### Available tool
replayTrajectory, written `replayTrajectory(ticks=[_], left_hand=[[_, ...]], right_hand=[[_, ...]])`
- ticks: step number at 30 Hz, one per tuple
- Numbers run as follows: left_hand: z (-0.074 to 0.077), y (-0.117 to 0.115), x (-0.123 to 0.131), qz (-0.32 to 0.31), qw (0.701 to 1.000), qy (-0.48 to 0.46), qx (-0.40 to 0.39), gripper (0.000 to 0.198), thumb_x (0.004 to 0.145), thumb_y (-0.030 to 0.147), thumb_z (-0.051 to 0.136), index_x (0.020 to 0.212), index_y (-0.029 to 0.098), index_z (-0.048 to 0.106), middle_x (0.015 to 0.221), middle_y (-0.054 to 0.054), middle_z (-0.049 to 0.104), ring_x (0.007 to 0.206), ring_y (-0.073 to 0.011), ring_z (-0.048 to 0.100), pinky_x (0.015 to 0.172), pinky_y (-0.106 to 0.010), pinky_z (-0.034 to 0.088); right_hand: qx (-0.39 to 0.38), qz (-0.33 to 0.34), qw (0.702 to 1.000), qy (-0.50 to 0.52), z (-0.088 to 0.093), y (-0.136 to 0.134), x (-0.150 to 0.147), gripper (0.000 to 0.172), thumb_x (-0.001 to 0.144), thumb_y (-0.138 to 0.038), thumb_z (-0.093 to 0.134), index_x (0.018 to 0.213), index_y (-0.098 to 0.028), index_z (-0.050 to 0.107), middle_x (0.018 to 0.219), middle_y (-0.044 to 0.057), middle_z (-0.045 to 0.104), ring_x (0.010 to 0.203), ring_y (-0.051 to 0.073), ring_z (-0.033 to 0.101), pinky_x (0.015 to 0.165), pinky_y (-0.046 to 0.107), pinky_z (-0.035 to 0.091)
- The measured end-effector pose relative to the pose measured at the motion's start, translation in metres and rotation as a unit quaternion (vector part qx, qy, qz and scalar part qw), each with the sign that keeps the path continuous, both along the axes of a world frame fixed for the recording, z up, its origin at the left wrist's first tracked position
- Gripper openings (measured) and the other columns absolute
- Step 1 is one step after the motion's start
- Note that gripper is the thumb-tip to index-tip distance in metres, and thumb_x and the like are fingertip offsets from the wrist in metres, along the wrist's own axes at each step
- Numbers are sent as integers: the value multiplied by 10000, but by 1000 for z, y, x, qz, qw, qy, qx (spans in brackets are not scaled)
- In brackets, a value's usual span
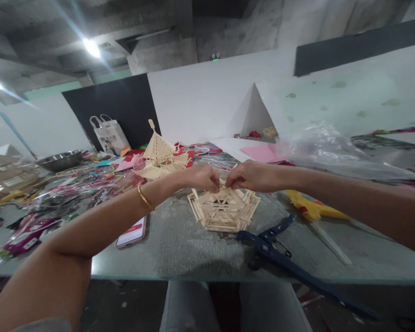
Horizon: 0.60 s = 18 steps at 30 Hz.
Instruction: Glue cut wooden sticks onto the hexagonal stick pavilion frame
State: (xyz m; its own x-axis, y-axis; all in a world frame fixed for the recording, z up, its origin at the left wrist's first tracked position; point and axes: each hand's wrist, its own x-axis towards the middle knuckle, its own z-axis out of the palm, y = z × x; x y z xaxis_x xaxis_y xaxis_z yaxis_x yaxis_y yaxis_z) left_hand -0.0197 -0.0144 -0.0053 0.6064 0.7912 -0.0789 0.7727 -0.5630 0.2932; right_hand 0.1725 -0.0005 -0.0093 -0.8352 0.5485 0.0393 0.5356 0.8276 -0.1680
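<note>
A hexagonal frame of wooden craft sticks [224, 211] stands on the glass table [180, 244] in front of me. My left hand [202, 177] and my right hand [251, 176] meet just above its far edge. Both are closed in a pinch, fingertips almost touching, on a small wooden stick piece at the top of the frame. A gold bangle [145, 197] sits on my left wrist. Behind the hands stands a finished stick pavilion with a pointed roof [159, 154].
Blue-handled cutters [280, 251] lie right of the frame, a yellow glue gun [311, 208] beyond them. A phone [133, 233] lies under my left forearm. Coloured paper and packets cover the left side; a metal bowl [60, 160], a paper bag [110, 133] and crumpled clear plastic [328, 150] stand further back.
</note>
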Motion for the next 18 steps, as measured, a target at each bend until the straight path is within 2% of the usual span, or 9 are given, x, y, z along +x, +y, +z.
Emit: replayTrajectory(ticks=[6,11,14,18], left_hand=[[0,0,0,4,1000,5,-1,193,669,246,578,777,133,690,679,-19,655,631,-111,540,562,-207,347],[-3,3,0,9,1000,-8,-19,196,664,244,569,762,122,686,672,-21,643,635,-120,554,579,-214,371],[-4,4,0,4,1000,-6,-10,183,656,239,573,739,122,686,650,-21,634,626,-121,548,570,-219,363],[-4,5,-1,-1,1000,-6,-18,193,660,244,570,751,117,684,652,-25,637,606,-115,541,561,-222,365]], right_hand=[[33,-17,997,63,10,3,25,273,802,-288,494,942,-171,696,895,33,684,763,150,598,699,262,430],[92,-99,988,72,18,3,60,307,804,-388,495,950,-216,703,930,44,677,787,191,589,700,317,414],[98,-143,982,76,12,0,84,319,806,-392,479,919,-198,706,923,74,676,782,211,588,712,350,407],[60,-190,976,93,-7,-2,117,345,801,-394,477,901,-154,704,917,132,674,759,228,588,693,370,399]])
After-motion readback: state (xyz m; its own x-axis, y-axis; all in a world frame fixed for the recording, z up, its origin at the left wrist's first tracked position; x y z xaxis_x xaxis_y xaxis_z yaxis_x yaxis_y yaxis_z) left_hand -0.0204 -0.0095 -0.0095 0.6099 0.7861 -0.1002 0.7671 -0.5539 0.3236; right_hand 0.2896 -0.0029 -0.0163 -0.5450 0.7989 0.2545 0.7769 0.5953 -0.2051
